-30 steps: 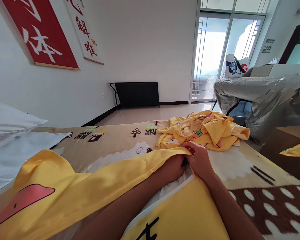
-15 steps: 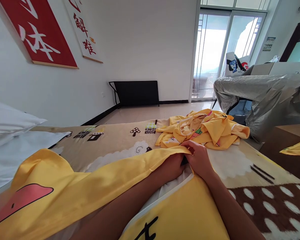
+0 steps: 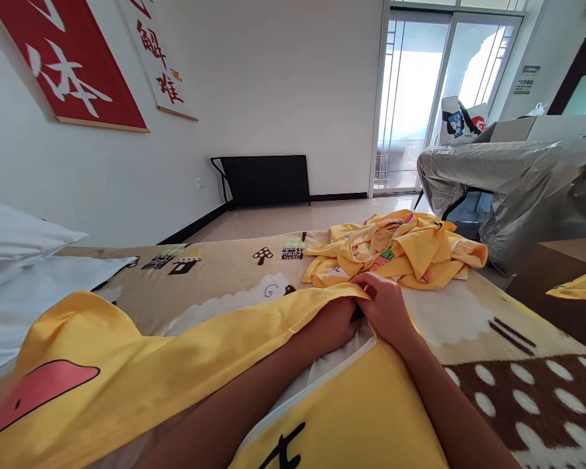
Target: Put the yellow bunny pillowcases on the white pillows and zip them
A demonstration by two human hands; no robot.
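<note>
A yellow pillowcase [image 3: 215, 345] with a pink duck beak and black line marks lies across my lap, its open side spread around my arms. White fabric [image 3: 317, 368] shows inside the opening. My right hand [image 3: 383, 309] pinches the case's edge at the far corner. Close beside it, my left hand [image 3: 339, 322] is tucked under that edge, closed, its fingertips hidden by cloth and the other hand. A small dark thing [image 3: 357, 314] shows between the hands; what it is I cannot tell.
A crumpled heap of yellow printed cloth [image 3: 395, 251] lies just beyond my hands on the patterned blanket [image 3: 234, 267]. White pillows [image 3: 24, 260] are at the left. To the right stand a cardboard box [image 3: 561, 260] and a plastic-covered table [image 3: 508, 169].
The view has tilted very slightly. Both hands stay at the same corner of the pillowcase, with almost no movement.
</note>
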